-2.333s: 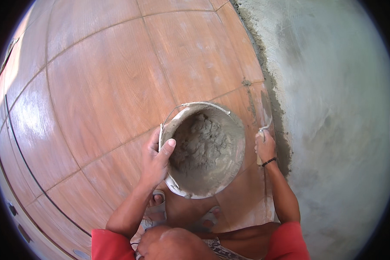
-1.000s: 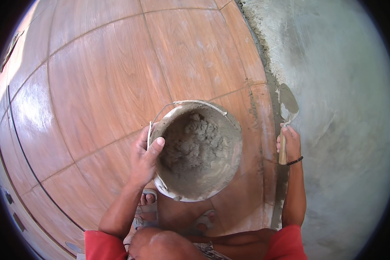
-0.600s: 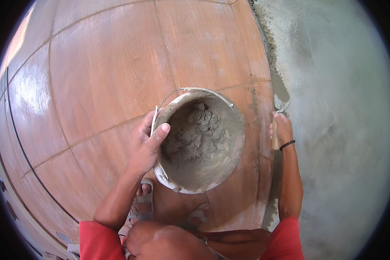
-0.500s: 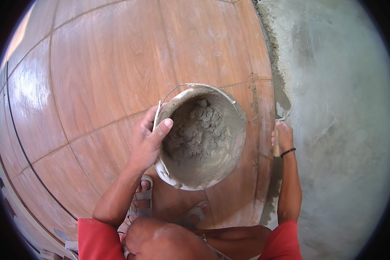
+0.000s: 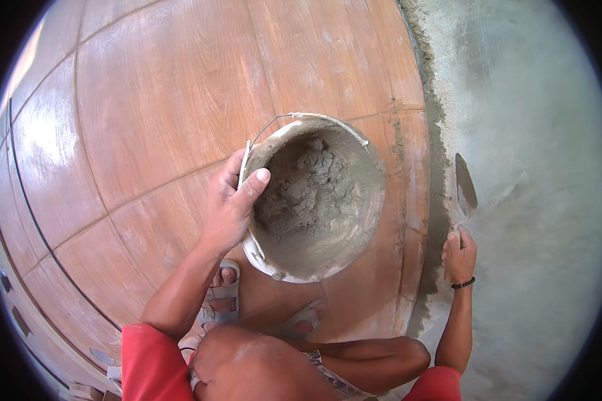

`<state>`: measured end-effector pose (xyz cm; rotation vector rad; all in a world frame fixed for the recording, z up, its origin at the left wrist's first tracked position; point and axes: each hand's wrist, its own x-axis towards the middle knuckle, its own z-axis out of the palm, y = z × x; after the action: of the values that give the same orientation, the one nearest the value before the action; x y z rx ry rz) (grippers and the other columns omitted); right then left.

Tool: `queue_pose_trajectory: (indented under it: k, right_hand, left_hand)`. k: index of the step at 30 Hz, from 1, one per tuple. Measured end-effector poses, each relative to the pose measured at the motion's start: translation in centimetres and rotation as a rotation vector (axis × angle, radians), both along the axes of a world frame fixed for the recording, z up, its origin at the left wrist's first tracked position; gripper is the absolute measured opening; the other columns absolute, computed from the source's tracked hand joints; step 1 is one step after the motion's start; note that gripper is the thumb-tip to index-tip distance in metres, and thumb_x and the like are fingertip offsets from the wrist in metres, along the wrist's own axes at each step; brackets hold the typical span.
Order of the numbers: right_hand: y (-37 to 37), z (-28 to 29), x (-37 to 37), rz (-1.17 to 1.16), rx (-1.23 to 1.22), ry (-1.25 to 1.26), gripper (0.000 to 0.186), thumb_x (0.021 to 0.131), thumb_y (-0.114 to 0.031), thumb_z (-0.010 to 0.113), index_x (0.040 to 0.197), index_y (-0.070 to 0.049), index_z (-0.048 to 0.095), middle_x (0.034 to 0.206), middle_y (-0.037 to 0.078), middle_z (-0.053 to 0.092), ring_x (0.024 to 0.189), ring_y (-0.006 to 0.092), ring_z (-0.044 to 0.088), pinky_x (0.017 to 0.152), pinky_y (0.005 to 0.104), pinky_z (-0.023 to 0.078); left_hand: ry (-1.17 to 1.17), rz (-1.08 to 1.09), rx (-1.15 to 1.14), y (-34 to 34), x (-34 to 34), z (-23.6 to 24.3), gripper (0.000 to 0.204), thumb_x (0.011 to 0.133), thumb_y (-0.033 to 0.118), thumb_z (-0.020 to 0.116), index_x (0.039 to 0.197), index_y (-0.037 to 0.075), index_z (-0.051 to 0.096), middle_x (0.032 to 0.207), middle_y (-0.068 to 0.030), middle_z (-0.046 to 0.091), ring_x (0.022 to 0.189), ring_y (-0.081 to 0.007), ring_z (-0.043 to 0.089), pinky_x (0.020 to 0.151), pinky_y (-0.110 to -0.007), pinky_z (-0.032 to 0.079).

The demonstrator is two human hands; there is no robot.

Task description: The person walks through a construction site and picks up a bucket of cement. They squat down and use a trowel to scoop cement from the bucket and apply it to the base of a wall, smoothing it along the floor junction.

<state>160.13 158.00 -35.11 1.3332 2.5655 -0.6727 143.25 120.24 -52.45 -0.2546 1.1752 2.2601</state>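
My left hand (image 5: 231, 200) grips the left rim of a white bucket (image 5: 253, 250), thumb over the edge and fingers outside. Wet grey mortar (image 5: 314, 184) lies lumpy inside, and more of it coats the inner wall. The bucket's wire handle (image 5: 274, 122) rests along the far rim. Off to the right, my right hand (image 5: 460, 255) is closed around the handle of a pointed trowel (image 5: 466, 187). The mortar-smeared blade points away from me, over the grey surface beside the tile edge.
Wood-look brown tiles (image 5: 167, 93) cover the floor beneath the bucket. A mortar-filled gap (image 5: 436, 174) runs along their right edge, against a smooth grey cement surface (image 5: 535, 167). A dark cable (image 5: 40, 234) crosses the tiles at left. My sandalled foot (image 5: 226, 287) is just below the bucket.
My right hand has moved right and toward me with the trowel, bringing the blade out of the gap. The bucket has shifted slightly away and right in view, my left hand still on it.
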Motion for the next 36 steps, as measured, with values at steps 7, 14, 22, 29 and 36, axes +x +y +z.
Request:
queue_pose_trajectory:
  k: [7,14,22,29,36]
  right_hand:
    - [-10.1,5.6,-5.0,0.858,0.139,-0.309,0.041,0.066,-0.004,0.066,0.107,-0.004,0.064,0.08,0.015,0.051,0.072,0.0344,0.054,0.064,0.0384,0.046]
    - [-13.8,4.0,-10.3,1.255,0.412,-0.578,0.037,0.079,-0.009,0.057,0.115,-0.012,0.062,0.085,0.009,0.055,0.081,0.0272,0.054,0.068,0.0376,0.046]
    - [-15.1,-1.5,-11.0,1.565,0.419,-0.476,0.037,0.08,-0.016,0.053,0.116,-0.011,0.062,0.081,0.008,0.055,0.081,0.0242,0.054,0.069,0.0349,0.046]
    - [-15.1,-1.8,-9.6,1.548,0.333,-0.331,0.037,0.079,-0.015,0.054,0.115,-0.011,0.063,0.079,0.007,0.055,0.078,0.024,0.054,0.068,0.0353,0.047]
    - [-14.3,-1.9,-9.3,1.436,0.154,-0.287,0.037,0.075,-0.01,0.061,0.113,-0.01,0.064,0.079,0.008,0.056,0.077,0.0258,0.056,0.066,0.0358,0.049]
  left_hand:
    - [0.062,-0.064,-0.025,0.0,-0.7,1.3,0.049,0.091,0.025,0.063,0.13,-0.001,0.048,0.119,-0.0085,0.058,0.112,-0.0164,0.051,0.097,-0.033,0.04]
    - [0.103,-0.073,0.014,0.1,-1.0,1.6,0.045,0.092,0.021,0.062,0.129,-0.002,0.05,0.117,-0.0086,0.059,0.109,-0.0163,0.053,0.095,-0.032,0.041]
    - [0.153,-0.099,-0.061,0.3,-1.8,2.1,0.043,0.091,0.017,0.061,0.128,-0.003,0.051,0.112,-0.0094,0.062,0.106,-0.0163,0.055,0.092,-0.032,0.043]
    - [0.095,-0.134,-0.056,0.1,-1.9,2.5,0.046,0.092,0.02,0.062,0.13,-0.002,0.049,0.119,-0.0093,0.059,0.111,-0.0158,0.052,0.097,-0.032,0.04]
    - [0.094,-0.024,-0.03,0.6,-1.1,1.5,0.041,0.092,0.017,0.06,0.127,-0.001,0.05,0.113,-0.0075,0.061,0.105,-0.014,0.054,0.092,-0.03,0.043]
